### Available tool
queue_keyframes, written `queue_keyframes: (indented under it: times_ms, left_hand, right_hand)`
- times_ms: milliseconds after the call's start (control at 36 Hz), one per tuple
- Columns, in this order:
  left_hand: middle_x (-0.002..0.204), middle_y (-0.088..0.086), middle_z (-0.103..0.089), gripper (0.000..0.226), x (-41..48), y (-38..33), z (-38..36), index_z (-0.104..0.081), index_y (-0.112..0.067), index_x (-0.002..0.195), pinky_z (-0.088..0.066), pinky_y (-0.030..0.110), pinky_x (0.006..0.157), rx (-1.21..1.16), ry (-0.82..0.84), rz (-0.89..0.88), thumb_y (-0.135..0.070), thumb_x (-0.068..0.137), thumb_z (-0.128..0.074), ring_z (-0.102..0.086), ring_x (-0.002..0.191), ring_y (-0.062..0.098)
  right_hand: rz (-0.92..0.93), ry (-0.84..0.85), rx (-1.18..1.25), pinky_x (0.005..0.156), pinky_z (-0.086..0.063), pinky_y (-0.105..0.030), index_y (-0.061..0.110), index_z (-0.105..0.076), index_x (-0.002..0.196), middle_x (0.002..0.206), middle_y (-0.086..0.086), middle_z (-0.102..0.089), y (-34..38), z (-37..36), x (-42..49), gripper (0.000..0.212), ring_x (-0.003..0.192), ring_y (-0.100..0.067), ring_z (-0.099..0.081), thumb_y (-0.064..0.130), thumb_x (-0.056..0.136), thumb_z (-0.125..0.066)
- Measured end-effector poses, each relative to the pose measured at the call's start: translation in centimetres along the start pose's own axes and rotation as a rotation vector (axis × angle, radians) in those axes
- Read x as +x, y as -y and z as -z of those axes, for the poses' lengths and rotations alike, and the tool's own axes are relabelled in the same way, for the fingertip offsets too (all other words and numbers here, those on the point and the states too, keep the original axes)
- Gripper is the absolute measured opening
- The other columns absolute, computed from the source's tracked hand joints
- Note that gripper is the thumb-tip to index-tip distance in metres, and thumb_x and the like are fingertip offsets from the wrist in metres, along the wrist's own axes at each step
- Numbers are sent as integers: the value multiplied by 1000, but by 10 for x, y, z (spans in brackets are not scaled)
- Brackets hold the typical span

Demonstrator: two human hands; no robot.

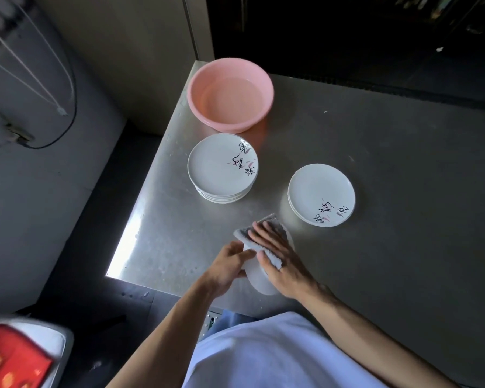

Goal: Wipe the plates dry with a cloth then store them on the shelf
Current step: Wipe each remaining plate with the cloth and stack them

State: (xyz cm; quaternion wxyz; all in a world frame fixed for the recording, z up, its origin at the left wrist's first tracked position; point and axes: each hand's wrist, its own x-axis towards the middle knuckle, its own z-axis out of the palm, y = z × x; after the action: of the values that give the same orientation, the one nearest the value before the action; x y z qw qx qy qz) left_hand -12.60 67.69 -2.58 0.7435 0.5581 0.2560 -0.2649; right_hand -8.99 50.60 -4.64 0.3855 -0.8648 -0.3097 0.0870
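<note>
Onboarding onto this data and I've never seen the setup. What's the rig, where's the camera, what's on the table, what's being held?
There is no machine here. A person works with bare hands, and the single picture comes from a wide-angle camera worn on their head, looking forward and down.

The left hand grips the edge of a white plate near the front edge of the metal table. The right hand presses a grey cloth against the plate with straight fingers, wiping it.

On the table sit a taller stack of plates, a lower stack to its right, and a pink basin behind them that seems to hold water. No shelf can be made out in this view.
</note>
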Motion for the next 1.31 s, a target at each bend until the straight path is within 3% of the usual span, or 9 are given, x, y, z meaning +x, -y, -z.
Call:
queue_keyframes:
  times_ms: [167, 333, 528, 611, 750, 889, 1056, 1222, 1306]
  left_hand:
    - [118, 14, -75, 27, -1, -2, 3, -72, -15, 126, -61, 41, 87, 19, 26, 30, -13, 101, -61, -71, 101, 21]
    - [116, 10, -76, 33, -2, 3, 5, -71, -11, 122, -60, 37, 81, 40, 18, -3, -18, 90, -72, -72, 104, 23]
    - [105, 7, -70, 40, 1, 11, 4, -60, -13, 113, -59, 38, 75, -159, -60, 29, -16, 74, -69, -68, 97, 22]
    - [110, 3, -74, 33, 2, 8, 5, -65, -16, 120, -59, 35, 76, -111, -59, 14, -19, 88, -69, -70, 96, 18]
    - [118, 14, -75, 24, 0, 5, 5, -69, -8, 124, -61, 44, 88, 7, -18, -52, -9, 101, -62, -72, 107, 25]
    - [106, 5, -75, 21, -1, 3, 5, -69, -12, 122, -59, 35, 77, 23, -20, -25, -13, 104, -59, -70, 96, 17]
    - [116, 12, -74, 23, 0, 7, 3, -65, -6, 124, -60, 39, 82, -13, 36, -70, -5, 101, -62, -71, 102, 24]
    - [99, 5, -69, 23, 3, 9, -1, -58, -16, 102, -59, 37, 74, -227, -69, -20, -5, 84, -65, -69, 88, 21]
    - [108, 2, -75, 24, 4, 1, -2, -66, -18, 120, -59, 37, 78, -114, -67, -39, -8, 98, -62, -72, 93, 17]
  right_hand:
    - [-615, -90, 145, 120, -25, -39, 25, -24, 158, 159, -1, -36, -5, 3, 11, 64, 144, -18, -33, 52, 100, -24]
    - [160, 104, -106, 124, -17, -44, 13, -44, 150, 162, -3, -32, -3, 4, -7, 48, 152, -25, -22, 30, 107, -35]
    - [-664, -267, 234, 116, -33, -45, 47, -31, 152, 151, 7, -43, 1, 7, 12, 51, 139, -21, -40, 44, 102, -23]
    - [-350, -206, 160, 120, -26, -36, 51, -30, 149, 150, 24, -34, 19, 7, 10, 47, 144, -11, -33, 36, 105, -29]
    - [123, -44, -116, 121, -21, -47, 15, -46, 149, 156, -8, -42, 5, -7, -1, 46, 148, -30, -31, 30, 107, -36]
    - [-495, -112, -64, 122, -18, -39, 25, -24, 159, 161, -1, -34, -6, -2, 13, 54, 148, -23, -30, 34, 105, -28]
    - [59, 13, -109, 123, -17, -43, 16, -44, 151, 160, -4, -35, -1, 3, 1, 47, 151, -27, -25, 30, 106, -36]
    - [-528, -241, 74, 113, -33, -37, 31, -41, 150, 143, 4, -50, -4, 7, 16, 52, 133, -21, -45, 42, 102, -26]
    - [-289, -143, 71, 120, -23, -35, 26, -39, 153, 153, 9, -40, 12, 6, 14, 48, 143, -17, -34, 31, 105, -33]
